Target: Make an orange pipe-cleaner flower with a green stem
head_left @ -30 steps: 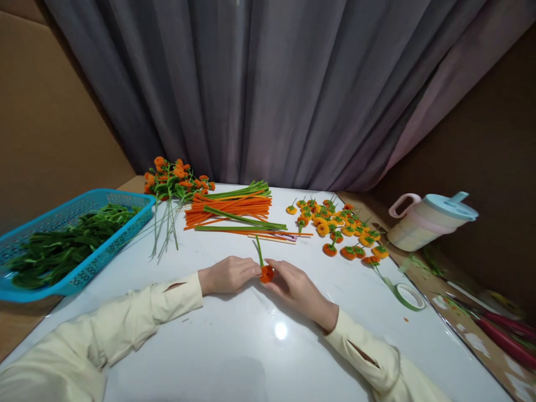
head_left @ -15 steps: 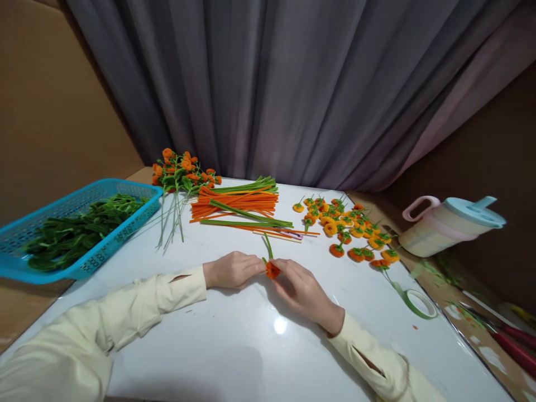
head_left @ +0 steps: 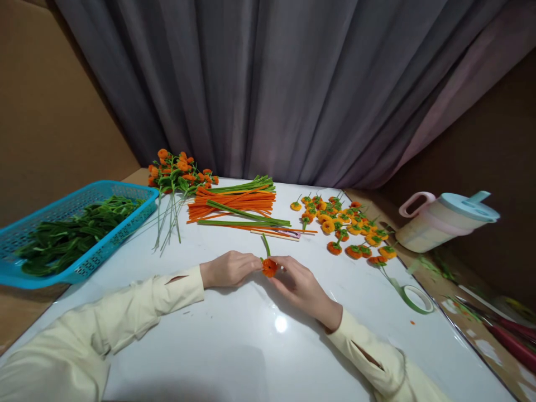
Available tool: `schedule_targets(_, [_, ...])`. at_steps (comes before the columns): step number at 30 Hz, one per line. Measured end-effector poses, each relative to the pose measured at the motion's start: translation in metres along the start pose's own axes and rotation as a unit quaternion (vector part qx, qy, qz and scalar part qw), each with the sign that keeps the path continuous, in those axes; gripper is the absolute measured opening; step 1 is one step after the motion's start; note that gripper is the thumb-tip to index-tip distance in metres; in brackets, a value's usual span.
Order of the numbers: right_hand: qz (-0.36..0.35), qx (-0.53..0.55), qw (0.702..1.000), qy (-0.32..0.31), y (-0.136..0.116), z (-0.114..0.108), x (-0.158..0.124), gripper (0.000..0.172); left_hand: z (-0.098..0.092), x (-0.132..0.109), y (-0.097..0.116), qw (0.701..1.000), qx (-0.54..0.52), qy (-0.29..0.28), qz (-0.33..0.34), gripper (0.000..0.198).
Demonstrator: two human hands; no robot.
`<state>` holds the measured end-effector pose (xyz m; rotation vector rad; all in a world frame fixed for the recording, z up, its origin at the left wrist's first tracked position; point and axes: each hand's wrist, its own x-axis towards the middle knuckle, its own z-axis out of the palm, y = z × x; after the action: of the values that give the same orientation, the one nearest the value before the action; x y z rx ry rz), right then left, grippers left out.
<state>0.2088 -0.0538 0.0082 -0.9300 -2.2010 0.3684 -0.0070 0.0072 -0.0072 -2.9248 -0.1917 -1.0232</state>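
Between my two hands, above the white table (head_left: pixel 234 346), is a small orange pipe-cleaner flower (head_left: pixel 269 268) with a green stem (head_left: pixel 266 244) pointing away from me. My left hand (head_left: pixel 232 269) pinches its left side, fingers closed. My right hand (head_left: pixel 299 287) holds the petals from the right between thumb and fingers. Beyond them lies a stack of orange pipe cleaners (head_left: pixel 234 204), with green pipe cleaners (head_left: pixel 247 222) across and behind it. A crochet hook (head_left: pixel 293 235) rests just in front of that stack.
Several yellow and orange flower heads (head_left: pixel 330 226) are spread to the right, near a green tape roll (head_left: pixel 417 300). A lidded cup (head_left: pixel 444 220) lies tilted at far right. Left are a blue basket (head_left: pixel 75 273) of green leaves and a bunch of orange flowers (head_left: pixel 180 170). Red-handled pliers (head_left: pixel 513 343) lie right.
The orange flower has turned so its round face shows more towards me. Both hands stay closed around it, and the whole view has shifted slightly.
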Motion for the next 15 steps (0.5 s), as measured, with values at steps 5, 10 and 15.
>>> schedule_targets(5, [-0.007, 0.006, 1.000, 0.005, 0.0002, -0.0026, 0.0014, 0.029, 0.0003, -0.0008, -0.0006, 1.000, -0.018, 0.008, -0.005, 0.025])
schedule_targets(10, [-0.006, -0.001, 1.000, 0.026, -0.0004, -0.0017, 0.0003, 0.021, -0.0024, 0.0032, 0.0023, 1.000, -0.025, 0.010, -0.015, 0.019])
schedule_targets(15, [-0.013, -0.009, 0.999, 0.045, 0.0022, 0.0003, -0.0020, 0.022, -0.0055, 0.0070, 0.0048, 1.000, -0.022, 0.007, -0.019, 0.020])
